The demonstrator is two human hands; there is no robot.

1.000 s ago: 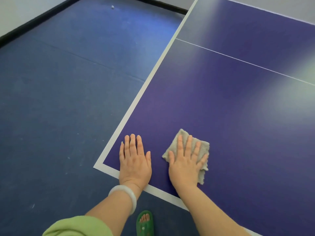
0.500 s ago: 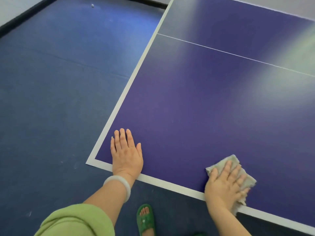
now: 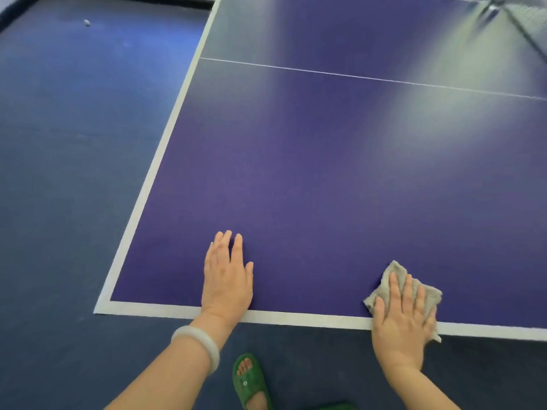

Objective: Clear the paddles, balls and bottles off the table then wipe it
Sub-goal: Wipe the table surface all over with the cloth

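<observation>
The grey cloth point(image 3: 395, 269) lies crumpled at the near white border of the desk point(image 3: 325, 187). It is mostly hidden under the right hand point(image 3: 399, 329); only its far corner and right side show, and one tip hangs over the edge. The grip is flat, with straight, spread fingers pressing the cloth. Well left of this grip, the left hand point(image 3: 228, 279) rests flat on the purple top and holds nothing. Far beyond on the floor point(image 3: 74, 173), a small white thing point(image 3: 86, 22) is too blurred to name.
</observation>
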